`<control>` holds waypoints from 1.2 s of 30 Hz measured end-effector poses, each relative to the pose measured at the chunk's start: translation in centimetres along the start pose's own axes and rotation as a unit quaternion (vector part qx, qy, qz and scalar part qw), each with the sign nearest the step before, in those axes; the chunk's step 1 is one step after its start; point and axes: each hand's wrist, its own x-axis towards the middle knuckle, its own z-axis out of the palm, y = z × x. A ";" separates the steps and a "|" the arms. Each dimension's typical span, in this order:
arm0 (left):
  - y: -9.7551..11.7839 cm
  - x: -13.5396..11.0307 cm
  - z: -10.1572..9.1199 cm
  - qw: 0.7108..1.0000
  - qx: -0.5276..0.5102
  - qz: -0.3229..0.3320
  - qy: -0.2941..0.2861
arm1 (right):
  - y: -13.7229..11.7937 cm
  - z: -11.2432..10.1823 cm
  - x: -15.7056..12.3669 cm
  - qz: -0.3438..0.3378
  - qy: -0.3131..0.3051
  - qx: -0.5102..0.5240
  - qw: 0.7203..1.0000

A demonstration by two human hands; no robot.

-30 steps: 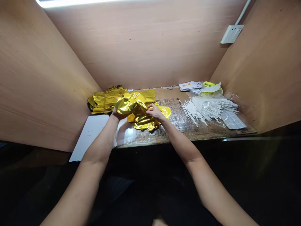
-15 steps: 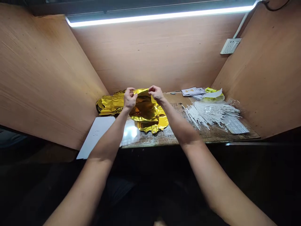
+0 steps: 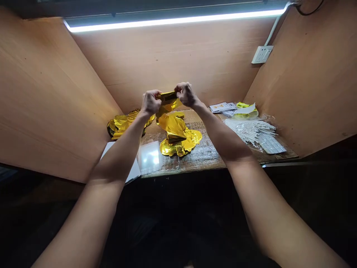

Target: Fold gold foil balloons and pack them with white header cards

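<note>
Gripping a thin, shiny gold foil sheet (image 3: 172, 124): left hand (image 3: 151, 102) and right hand (image 3: 186, 95), fingers curled tight, upper edge between them. Long axis drops below both hands, bodyward, over a flat, scalloped gold foil pile (image 3: 193, 138); neither hand nearer.

On our cardboard-topped counter (image 3: 210, 156) we had a gold foil heap (image 3: 122, 124) at back left, white sheets (image 3: 133, 173) and clear plastic (image 3: 150, 158) at front left, a gold foil stack (image 3: 192, 140) mid-counter, and white sticks (image 3: 245, 128), printed cards (image 3: 221, 107) and a clear packet (image 3: 272, 144) on the right.
</note>
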 end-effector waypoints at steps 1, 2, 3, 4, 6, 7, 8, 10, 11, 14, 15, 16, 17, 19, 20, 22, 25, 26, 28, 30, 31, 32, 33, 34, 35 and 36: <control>0.2 -1.3 0.4 0.997 0.069 0.036 0.026 | -0.9 -0.7 -2.0 -0.013 0.006 -0.037 0.999; 0.2 -3.1 0.9 0.988 0.131 0.072 0.048 | -1.9 -1.3 -4.4 -0.024 0.012 -0.075 0.997; 0.1 -5.2 1.6 0.977 0.173 0.105 0.068 | -2.9 -1.8 -7.2 -0.029 0.010 -0.113 0.993; -0.1 -7.7 2.4 0.968 0.205 0.130 0.067 | -4.0 -2.2 -10.4 -0.028 0.004 -0.150 0.988; -1.0 -13.7 4.2 0.952 0.263 0.158 0.019 | -5.7 -2.4 -17.4 -0.030 -0.039 -0.204 0.978; -1.6 -16.9 5.3 0.944 0.282 0.172 -0.012 | -6.3 -2.3 -20.9 -0.036 -0.071 -0.214 0.974; -2.3 -20.0 6.2 0.937 0.290 0.187 -0.049 | -6.9 -2.1 -24.4 -0.040 -0.096 -0.214 0.971; -3.6 -25.8 7.9 0.924 0.282 0.216 -0.138 | -7.8 -1.4 -30.8 -0.044 -0.141 -0.191 0.970; -4.2 -28.2 8.6 0.920 0.271 0.223 -0.177 | -8.3 -1.0 -33.4 -0.037 -0.157 -0.178 0.971; -5.5 -32.7 9.9 0.920 0.211 0.231 -0.235 | -9.3 -0.1 -38.9 0.012 -0.193 -0.153 0.969; -5.8 -33.3 10.2 0.925 0.187 0.233 -0.237 | -9.5 0.0 -39.9 0.031 -0.202 -0.152 0.967; -6.1 -33.6 10.4 0.929 0.164 0.234 -0.236 | -9.6 0.2 -40.6 0.048 -0.205 -0.152 0.966; -6.3 -33.6 10.5 0.932 0.142 0.236 -0.235 | -9.6 0.3 -40.9 0.059 -0.203 -0.154 0.965; -6.6 -33.3 10.6 0.935 0.105 0.239 -0.238 | -9.5 0.3 -41.1 0.065 -0.185 -0.158 0.968; -6.7 -33.0 10.6 0.936 0.089 0.239 -0.242 | -9.4 0.2 -41.0 0.064 -0.177 -0.160 0.969; -6.9 -32.7 10.5 0.936 0.059 0.235 -0.254 | -9.3 0.0 -40.8 0.060 -0.178 -0.153 0.970; -6.7 -32.2 10.4 0.945 0.025 0.199 -0.259 | -9.4 -0.3 -40.2 0.079 -0.201 -0.120 0.969; -6.6 -31.8 10.5 0.954 0.020 0.167 -0.250 | -9.4 -0.3 -39.8 0.104 -0.196 -0.115 0.968; -6.3 -30.5 11.0 0.974 0.023 0.071 -0.215 | -9.4 0.2 -38.6 0.189 -0.161 -0.136 0.959; -5.8 -28.6 11.8 0.983 0.036 -0.026 -0.180 | -9.2 0.8 -37.0 0.285 -0.131 -0.186 0.931; -5.6 -27.7 12.1 0.983 0.053 -0.052 -0.167 | -9.0 1.1 -36.2 0.321 -0.127 -0.212 0.914; -5.3 -26.9 12.3 0.983 0.077 -0.055 -0.158 | -8.9 1.3 -35.4 0.345 -0.132 -0.231 0.900; -5.1 -26.3 12.4 0.981 0.104 -0.033 -0.159 | -8.8 1.4 -34.9 0.360 -0.143 -0.242 0.890; -4.8 -26.1 12.4 0.977 0.128 0.011 -0.171 | -8.8 1.4 -34.5 0.370 -0.155 -0.244 0.883; -4.6 -26.3 12.2 0.967 0.147 0.068 -0.195 | -9.0 1.1 -34.5 0.380 -0.167 -0.240 0.877; -4.4 -26.8 12.0 0.953 0.156 0.125 -0.229 | -9.4 0.7 -34.6 0.389 -0.181 -0.232 0.873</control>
